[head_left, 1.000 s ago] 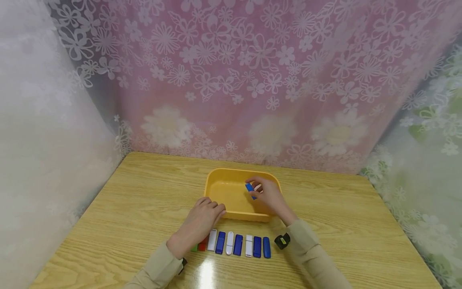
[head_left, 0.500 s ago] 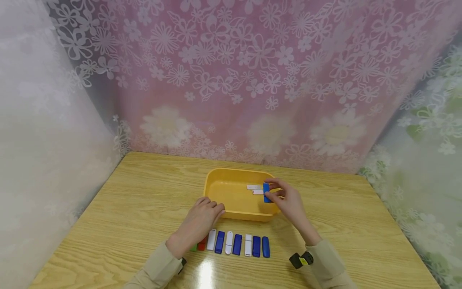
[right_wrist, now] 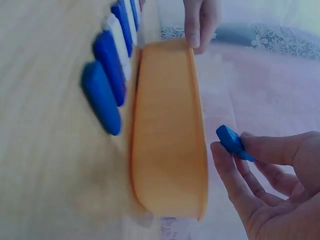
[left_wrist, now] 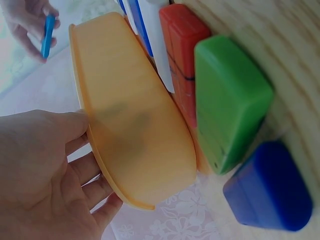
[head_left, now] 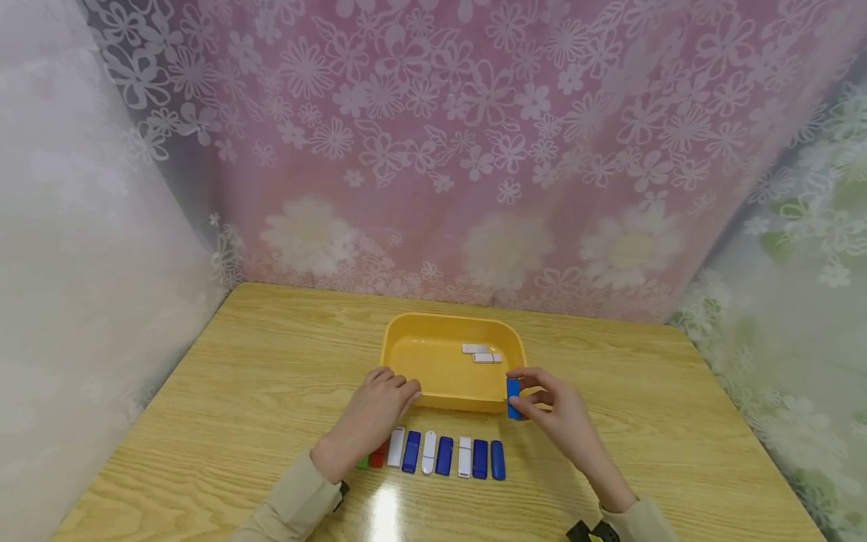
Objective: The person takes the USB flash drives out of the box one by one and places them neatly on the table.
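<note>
My left hand (head_left: 374,410) grips the near left rim of a yellow plastic bin (head_left: 460,403); in the left wrist view its thumb and fingers close over the edge. Just off the bin's near right corner, my right hand (head_left: 561,415) pinches a blue USB stick (head_left: 512,399) between thumb and fingertips. The right wrist view shows that blue stick (right_wrist: 230,139) beside the bin's rim, apart from it. Two white USB sticks (head_left: 486,358) lie in the right part of the bin.
In front of the bin runs a row of several USB sticks (head_left: 444,456), blue and white. At its left end are a red one (left_wrist: 185,50), a green one (left_wrist: 230,100) and a dark blue one (left_wrist: 270,187). Floral curtains (head_left: 433,150) enclose the wooden table (head_left: 271,361).
My right hand has moved from over the bin's inside to its near right corner, carrying the blue USB stick. The two white sticks in the bin have come into sight. My left hand stays put.
</note>
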A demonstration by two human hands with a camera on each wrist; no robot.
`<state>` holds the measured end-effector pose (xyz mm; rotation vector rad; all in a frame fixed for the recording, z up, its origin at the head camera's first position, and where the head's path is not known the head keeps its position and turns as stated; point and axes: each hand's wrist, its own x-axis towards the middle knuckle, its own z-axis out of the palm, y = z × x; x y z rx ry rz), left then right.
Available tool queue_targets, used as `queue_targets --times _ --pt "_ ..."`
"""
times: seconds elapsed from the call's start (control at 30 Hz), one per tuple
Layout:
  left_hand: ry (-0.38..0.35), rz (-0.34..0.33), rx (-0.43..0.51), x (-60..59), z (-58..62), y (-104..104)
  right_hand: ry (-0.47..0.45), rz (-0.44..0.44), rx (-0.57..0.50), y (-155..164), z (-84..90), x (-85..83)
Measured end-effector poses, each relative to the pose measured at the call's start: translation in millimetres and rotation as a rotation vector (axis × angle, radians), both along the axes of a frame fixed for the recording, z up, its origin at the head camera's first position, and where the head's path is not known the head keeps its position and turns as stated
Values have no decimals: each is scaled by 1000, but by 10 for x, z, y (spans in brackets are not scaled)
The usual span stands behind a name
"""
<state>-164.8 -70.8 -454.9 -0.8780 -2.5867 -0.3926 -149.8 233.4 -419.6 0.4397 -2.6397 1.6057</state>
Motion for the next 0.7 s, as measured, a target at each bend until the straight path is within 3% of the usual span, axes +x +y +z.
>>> queue_targets --times 0.17,0.47,0.7 --pt "10 -3 0 3 3 2 -72 11 59 53 -102 113" --pt "16 12 -10 -5 -8 5 -160 77 313 145 -349 206" --pt "18 14 -17 -3 -16 4 -167 73 347 124 -380 248"
